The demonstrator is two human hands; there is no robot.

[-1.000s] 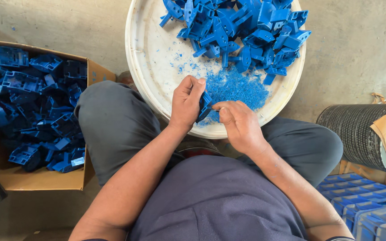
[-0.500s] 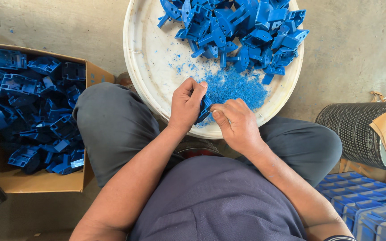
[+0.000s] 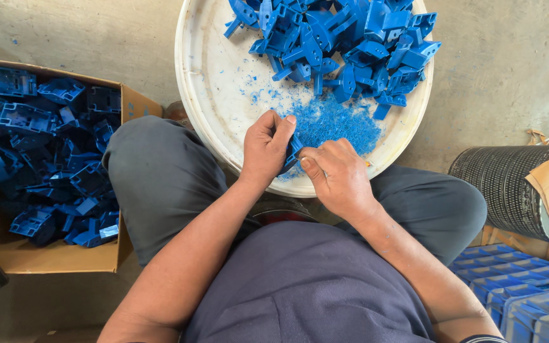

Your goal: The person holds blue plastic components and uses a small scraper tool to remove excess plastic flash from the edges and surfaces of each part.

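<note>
Holding: both hands met over the near edge of a white round tray (image 3: pixel 206 95), gripping one small blue plastic part (image 3: pixel 292 151) between them.
Left hand (image 3: pixel 267 147): fingers curled around the part's left side, thumb pressed on top.
Right hand (image 3: pixel 335 174): clenched on the part's right side; whether it also held a tool, I could not tell.
Part's place: at the tray's 6 o'clock edge, above the lap.
Shavings (image 3: pixel 338 121): blue crumbs lay at 12 o'clock from the hands.
Heap of blue parts (image 3: pixel 344 47): filled the tray's far half.
Cardboard box (image 3: pixel 52 257): at 9 o'clock, holding more blue parts.
Blue crates (image 3: pixel 522 292): at 4 o'clock.
</note>
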